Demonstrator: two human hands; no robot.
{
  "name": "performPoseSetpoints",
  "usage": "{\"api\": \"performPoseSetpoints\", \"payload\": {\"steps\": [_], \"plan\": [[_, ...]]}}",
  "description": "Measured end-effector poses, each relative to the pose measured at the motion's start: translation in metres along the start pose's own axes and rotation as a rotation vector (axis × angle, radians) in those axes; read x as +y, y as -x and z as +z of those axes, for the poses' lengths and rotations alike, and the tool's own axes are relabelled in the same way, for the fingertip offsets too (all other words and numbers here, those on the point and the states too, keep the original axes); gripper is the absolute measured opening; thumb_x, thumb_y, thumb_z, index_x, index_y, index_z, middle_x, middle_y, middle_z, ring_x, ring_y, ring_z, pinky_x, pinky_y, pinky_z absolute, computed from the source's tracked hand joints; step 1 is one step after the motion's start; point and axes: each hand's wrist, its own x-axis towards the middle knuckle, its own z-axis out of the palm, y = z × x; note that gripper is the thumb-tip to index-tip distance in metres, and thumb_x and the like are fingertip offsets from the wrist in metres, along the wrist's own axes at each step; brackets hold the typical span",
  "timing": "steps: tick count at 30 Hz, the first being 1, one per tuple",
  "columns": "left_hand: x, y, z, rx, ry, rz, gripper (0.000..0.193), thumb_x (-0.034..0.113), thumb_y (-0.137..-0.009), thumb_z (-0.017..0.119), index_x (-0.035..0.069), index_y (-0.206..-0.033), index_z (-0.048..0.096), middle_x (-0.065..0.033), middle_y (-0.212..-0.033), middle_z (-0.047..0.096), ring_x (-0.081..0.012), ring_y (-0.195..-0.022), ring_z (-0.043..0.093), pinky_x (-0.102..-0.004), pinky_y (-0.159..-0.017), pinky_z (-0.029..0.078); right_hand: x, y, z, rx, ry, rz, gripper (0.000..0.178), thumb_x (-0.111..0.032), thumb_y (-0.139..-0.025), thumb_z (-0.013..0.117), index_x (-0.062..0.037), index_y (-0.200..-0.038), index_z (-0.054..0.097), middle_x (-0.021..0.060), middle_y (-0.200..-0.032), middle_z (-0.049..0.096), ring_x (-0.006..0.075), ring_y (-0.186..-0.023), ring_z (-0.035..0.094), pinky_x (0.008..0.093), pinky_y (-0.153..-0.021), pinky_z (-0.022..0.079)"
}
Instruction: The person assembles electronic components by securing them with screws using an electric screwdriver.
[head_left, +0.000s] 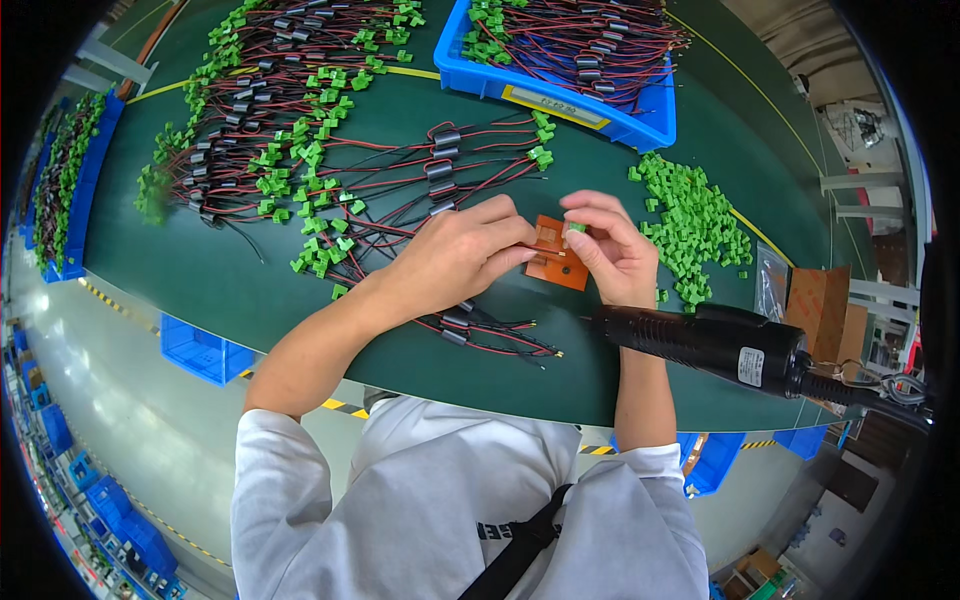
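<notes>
My left hand is closed in a pinch at the left side of a small orange block, holding wire ends that are mostly hidden by its fingers. Over the block's right side, my right hand grips a small green terminal connector between thumb and fingers. Red and black wires with black cylindrical cores lie beyond my left hand, some ending in green connectors. More bare-ended wires lie below my left wrist.
A black electric screwdriver crosses above my right forearm. Loose green connectors are heaped at the right. A blue bin of wired parts stands at the back, and bundles of finished wires cover the left. A cardboard box sits at the right edge.
</notes>
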Motion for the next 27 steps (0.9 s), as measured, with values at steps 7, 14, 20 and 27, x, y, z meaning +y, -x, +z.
{"api": "performPoseSetpoints", "payload": {"steps": [7,14,20,27], "plan": [[-0.011,0.005,0.007,-0.005,-0.016,-0.003,0.009,0.011,-0.098,0.074,0.004,-0.103,0.073,-0.0087,-0.093,0.064,-0.0304,-0.076,0.067,-0.0422,-0.064,0.054,0.006,0.006,-0.001,0.02,0.06,0.072,0.031,0.006,-0.102,0.065,0.0042,-0.133,0.066,0.0141,-0.127,0.068,0.0226,-0.12,0.069,0.035,-0.104,0.056],[-0.007,0.002,0.0,-0.059,0.134,-0.134,0.011,0.013,-0.102,0.071,0.003,-0.103,0.071,-0.0072,-0.089,0.062,-0.0234,-0.073,0.061,-0.0364,-0.063,0.047,0.003,0.006,0.0,0.026,-0.047,0.139,0.028,0.006,-0.103,0.065,0.0049,-0.131,0.066,0.0151,-0.129,0.068,0.0228,-0.121,0.068,0.036,-0.107,0.056],[-0.013,0.0,-0.002,-0.078,0.231,-0.144,0.014,0.014,-0.105,0.067,0.0,-0.106,0.069,-0.0088,-0.091,0.063,-0.0239,-0.082,0.061,-0.0365,-0.072,0.049,0.004,0.004,-0.007,-0.042,0.194,0.033,0.026,0.006,-0.102,0.066,0.0051,-0.128,0.067,0.0139,-0.129,0.067,0.0218,-0.12,0.068,0.0345,-0.106,0.056],[-0.014,-0.001,-0.005,-0.136,0.291,-0.196,0.017,0.015,-0.107,0.066,-0.002,-0.106,0.069,-0.0087,-0.092,0.063,-0.0224,-0.084,0.061,-0.0355,-0.074,0.049,0.008,0.007,-0.003,0.016,0.026,0.137,0.027,0.008,-0.099,0.069,0.0044,-0.126,0.069,0.0117,-0.126,0.066,0.0199,-0.116,0.068,0.0327,-0.107,0.056]]}}
